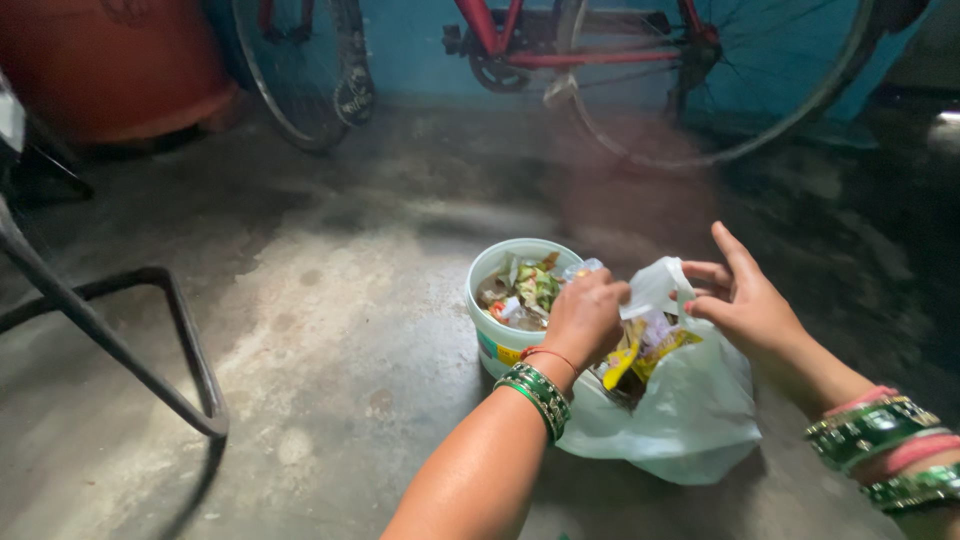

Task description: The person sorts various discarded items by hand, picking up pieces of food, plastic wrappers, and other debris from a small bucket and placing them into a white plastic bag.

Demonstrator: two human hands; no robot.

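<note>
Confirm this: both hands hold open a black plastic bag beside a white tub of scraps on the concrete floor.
Wrong in one respect: the bag is white and translucent, not black, as the head view shows. The left hand and right hand do hold it open beside the white tub of scraps on the floor.

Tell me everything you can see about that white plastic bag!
The plastic bag is thin, whitish and crinkly, a bit see-through. It sits slumped on the grey concrete floor, right beside a small white bucket full of scraps. Its mouth is open at the top, showing yellow wrappers and other rubbish inside. The left hand grips the rim on the bucket side, and the right hand pinches the other edge with its fingers spread.
</note>
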